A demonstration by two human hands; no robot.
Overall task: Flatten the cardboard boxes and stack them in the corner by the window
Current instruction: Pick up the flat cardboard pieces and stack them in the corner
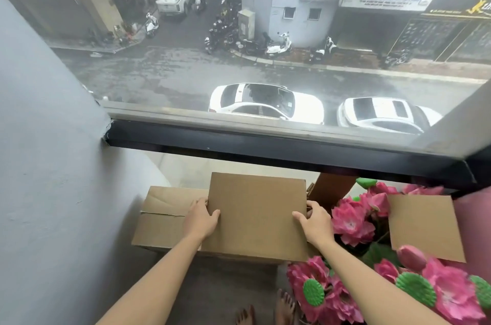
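Note:
A flattened brown cardboard box (pixel 256 214) is held level just below the window. My left hand (pixel 200 218) grips its left edge, thumb on top. Its right edge is gripped by my right hand (pixel 316 221) in the same way. Under and to the left of it lies another flattened cardboard box (pixel 162 221) on the floor, in the corner between the grey wall and the window. A further cardboard sheet (pixel 425 226) lies among pink flowers at the right.
The grey wall (pixel 53 165) closes the left side. A black window frame (pixel 265 146) runs across just beyond the boxes. Pink artificial lotus flowers (pixel 350 221) with green pods crowd the right. A brown piece (pixel 329 192) stands behind them. My bare feet (pixel 268 310) are at the bottom.

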